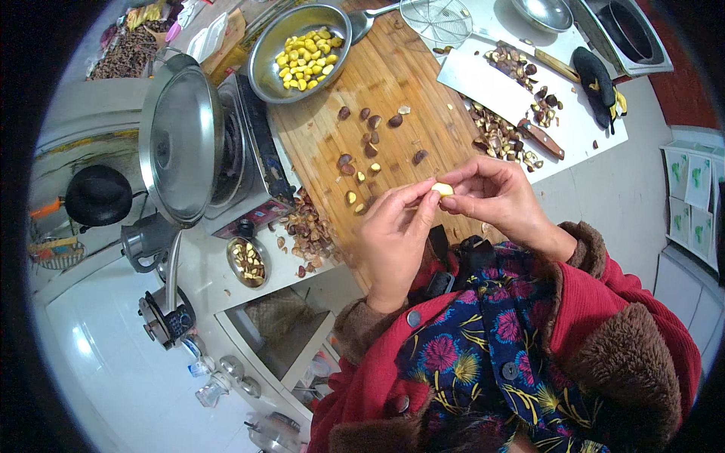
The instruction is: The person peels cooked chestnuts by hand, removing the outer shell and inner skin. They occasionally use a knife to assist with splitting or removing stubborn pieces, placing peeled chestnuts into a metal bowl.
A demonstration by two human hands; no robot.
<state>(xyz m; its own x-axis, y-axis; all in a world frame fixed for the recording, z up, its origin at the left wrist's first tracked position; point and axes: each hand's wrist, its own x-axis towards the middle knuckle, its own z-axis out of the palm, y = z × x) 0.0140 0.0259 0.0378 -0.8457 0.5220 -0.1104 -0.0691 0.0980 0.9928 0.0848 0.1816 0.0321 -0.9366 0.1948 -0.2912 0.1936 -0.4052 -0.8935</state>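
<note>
Between the fingertips of both hands is a pale yellow peeled chestnut (442,189). My left hand (398,230) pinches it from the left, and my right hand (502,198) grips its right side with thumb and fingers. Under and beyond my hands lies a wooden cutting board (445,90). Several brown chestnuts (371,150) are scattered on it, some cut with yellow flesh showing. A steel bowl (260,57) at the board's far left corner holds many peeled yellow chestnuts (310,59).
A cleaver (483,83) lies right of the board among chestnut shells (502,136), near a wooden-handled knife (544,141) and dark gloves (595,87). On the left are a gas stove (253,151), a large pan lid (181,140), more shells (310,230) and a small metal dish (248,262).
</note>
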